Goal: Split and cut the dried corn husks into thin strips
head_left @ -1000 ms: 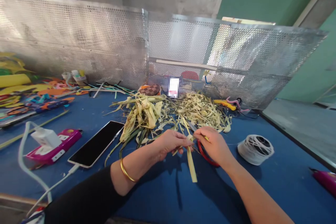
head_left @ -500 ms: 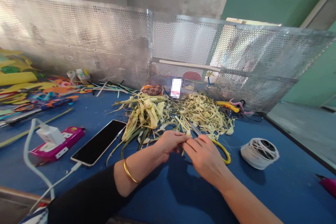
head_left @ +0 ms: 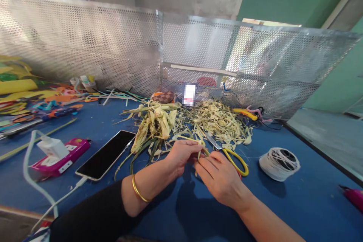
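Observation:
My left hand (head_left: pixel 181 155) is closed, thumb and fingers pinching narrow pale strips of dried corn husk (head_left: pixel 200 152). Curled right beside it, my right hand (head_left: pixel 218 176) grips the lower part of the same strips; its fingertips are partly hidden. One strip reaches left above my left fingers, and a short end hangs below. Yellow-handled scissors (head_left: pixel 236 162) lie just beyond my right hand, blades pointing away to the left. Behind the hands are a bunch of longer husks (head_left: pixel 163 123) and a pile of shredded husk (head_left: pixel 224 121).
A white thread spool (head_left: pixel 279 164) stands on the blue table at right. A phone (head_left: pixel 106 155) on a cable and a magenta power strip (head_left: pixel 61 159) with a charger lie left. Coloured strips (head_left: pixel 65 96) lie far left. A perforated metal screen (head_left: pixel 121 45) closes off the back.
My hands have turned slightly, and the fingertips have parted a little, showing more husk strip. One strip now points left. More of the scissors shows past my right hand.

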